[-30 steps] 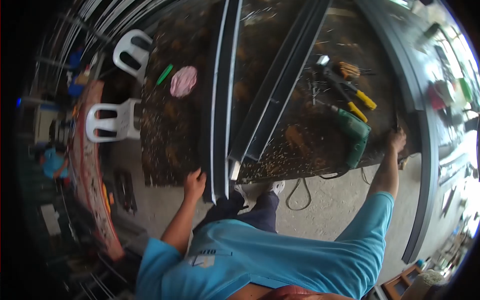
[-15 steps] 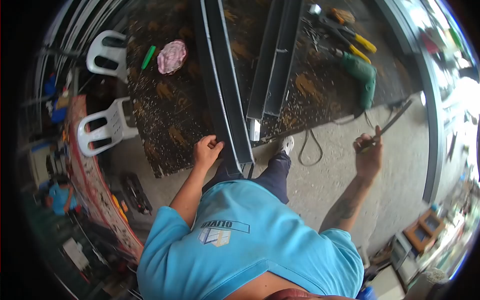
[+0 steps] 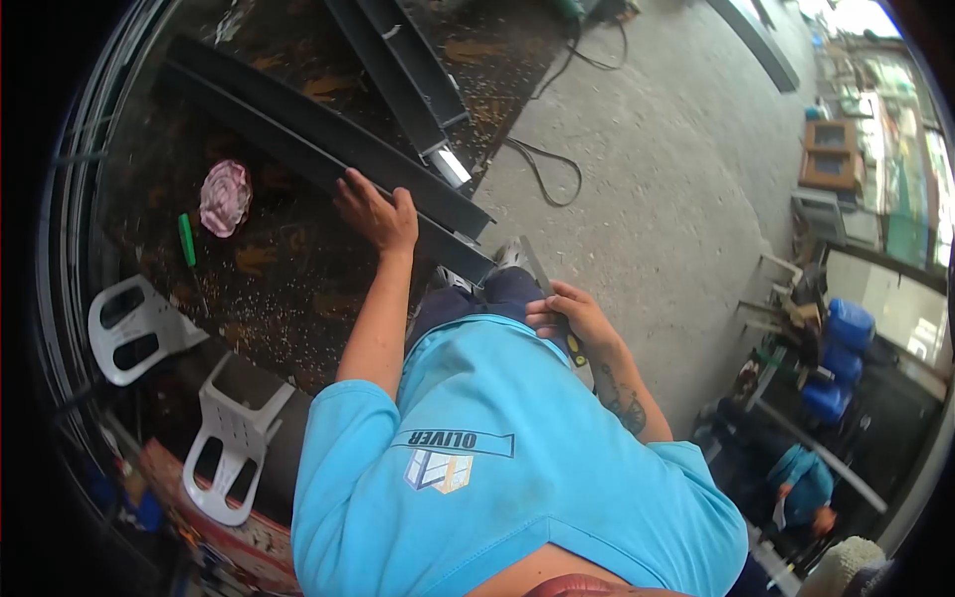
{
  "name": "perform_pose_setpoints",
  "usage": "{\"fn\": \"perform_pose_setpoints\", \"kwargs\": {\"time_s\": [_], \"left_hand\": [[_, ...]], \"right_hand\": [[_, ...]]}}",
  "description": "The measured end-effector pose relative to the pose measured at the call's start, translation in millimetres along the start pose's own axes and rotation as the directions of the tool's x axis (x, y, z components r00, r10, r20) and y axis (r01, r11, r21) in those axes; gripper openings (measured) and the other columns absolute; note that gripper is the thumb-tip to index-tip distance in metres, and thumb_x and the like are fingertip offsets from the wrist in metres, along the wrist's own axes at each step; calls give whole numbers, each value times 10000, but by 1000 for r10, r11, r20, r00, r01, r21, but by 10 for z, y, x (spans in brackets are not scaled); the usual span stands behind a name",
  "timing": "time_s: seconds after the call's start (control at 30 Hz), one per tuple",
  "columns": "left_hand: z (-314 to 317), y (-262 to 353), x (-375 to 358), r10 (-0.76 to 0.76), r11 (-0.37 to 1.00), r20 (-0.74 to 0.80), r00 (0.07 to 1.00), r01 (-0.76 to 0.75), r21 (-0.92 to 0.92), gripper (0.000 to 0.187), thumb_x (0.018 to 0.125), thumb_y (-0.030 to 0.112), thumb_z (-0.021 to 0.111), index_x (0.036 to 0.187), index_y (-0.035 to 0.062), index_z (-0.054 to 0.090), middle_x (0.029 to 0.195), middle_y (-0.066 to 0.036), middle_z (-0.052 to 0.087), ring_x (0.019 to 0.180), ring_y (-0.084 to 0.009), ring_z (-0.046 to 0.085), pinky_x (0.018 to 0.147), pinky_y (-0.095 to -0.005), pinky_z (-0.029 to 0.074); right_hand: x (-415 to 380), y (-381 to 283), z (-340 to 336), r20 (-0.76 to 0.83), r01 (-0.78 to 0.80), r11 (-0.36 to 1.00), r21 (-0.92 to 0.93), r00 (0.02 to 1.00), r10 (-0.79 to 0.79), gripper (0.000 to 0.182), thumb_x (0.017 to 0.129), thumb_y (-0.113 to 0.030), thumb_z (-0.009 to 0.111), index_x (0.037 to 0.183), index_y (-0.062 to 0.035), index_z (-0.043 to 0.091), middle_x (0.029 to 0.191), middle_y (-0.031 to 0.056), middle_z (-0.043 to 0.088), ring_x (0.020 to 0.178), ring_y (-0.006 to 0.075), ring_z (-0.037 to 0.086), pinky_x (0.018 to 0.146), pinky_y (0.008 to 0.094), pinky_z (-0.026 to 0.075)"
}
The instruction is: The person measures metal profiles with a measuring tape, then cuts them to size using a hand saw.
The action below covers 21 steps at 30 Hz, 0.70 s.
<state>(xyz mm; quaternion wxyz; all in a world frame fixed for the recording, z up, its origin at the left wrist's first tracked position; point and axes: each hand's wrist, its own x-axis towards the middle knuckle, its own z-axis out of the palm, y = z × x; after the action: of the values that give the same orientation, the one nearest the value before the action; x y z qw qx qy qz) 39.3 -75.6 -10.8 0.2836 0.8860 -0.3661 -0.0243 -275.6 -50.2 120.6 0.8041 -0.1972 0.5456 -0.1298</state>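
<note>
My left hand [image 3: 378, 214] rests on a long dark metal channel [image 3: 298, 124], thumb and fingers apart, nothing visibly held. The channel lies diagonally over the dark speckled table [image 3: 288, 298], its near end close to my waist. Near that end, my right hand [image 3: 575, 314] is closed around a flat, narrow metal tool [image 3: 535, 267], whose blade points up and away from me. A second dark channel [image 3: 403, 75] lies beyond, with a shiny metal piece [image 3: 450, 167] at its end.
A pink cloth [image 3: 226, 198] and a green object [image 3: 187, 240] lie on the table. White chairs [image 3: 231, 438] stand at the left. A cable loop [image 3: 557, 177] hangs by the table edge. Another person [image 3: 804, 483] is at the lower right, near blue containers [image 3: 836, 358].
The view has turned to the right. My right hand has come in from the far right to near my waist with the tool. My left hand has moved further up along the channel.
</note>
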Motion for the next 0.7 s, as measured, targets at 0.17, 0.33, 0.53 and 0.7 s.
{"fn": "perform_pose_setpoints", "kwargs": {"time_s": [0.17, 0.33, 0.53, 0.7], "left_hand": [[-163, -5, -309, 53, 999, -20, 998, -52, 12, 815, 824, 352, 566, 1493, -6, 268, 1502, -304, 296, 1368, -528, 271, 1142, -587, 193], [-341, 190, -287, 162, 982, -188, 969, -177, -63, 475, 680, 155, 692, 1085, -40, 539, 1036, -236, 580, 990, -428, 550, 914, -500, 418], [46, -297, -184, 333, 941, -261, 906, -301, 155, 627, 736, 309, 727, 1206, -62, 539, 1084, -289, 609, 969, -500, 579, 887, -552, 460], [381, -357, -104, 353, 930, -406, 843, -270, 249, 559, 843, 339, 635, 1267, -9, 531, 1133, -221, 614, 978, -403, 602, 870, -485, 459]], "right_hand": [[32, 534, -180, 14, -232, 868, 438, 968, 252, 249, 1029, -183, 396, 1194, -21, 489, 750, 63, 627, 525, 101, 531, 411, 217, 475], [-37, 804, -261, -67, -244, 836, 492, 946, 316, 297, 999, -301, 501, 878, -44, 588, 720, 30, 607, 537, 101, 527, 419, 250, 468], [-384, 1357, -804, -162, 124, 619, 776, 987, 5, 281, 999, -278, 505, 883, -32, 571, 744, 76, 602, 635, 138, 588, 475, 269, 532], [-426, 1900, -1406, -281, 269, 445, 854, 959, -41, 311, 1009, -279, 488, 875, -13, 579, 756, 80, 626, 557, 143, 599, 470, 277, 567]]}}
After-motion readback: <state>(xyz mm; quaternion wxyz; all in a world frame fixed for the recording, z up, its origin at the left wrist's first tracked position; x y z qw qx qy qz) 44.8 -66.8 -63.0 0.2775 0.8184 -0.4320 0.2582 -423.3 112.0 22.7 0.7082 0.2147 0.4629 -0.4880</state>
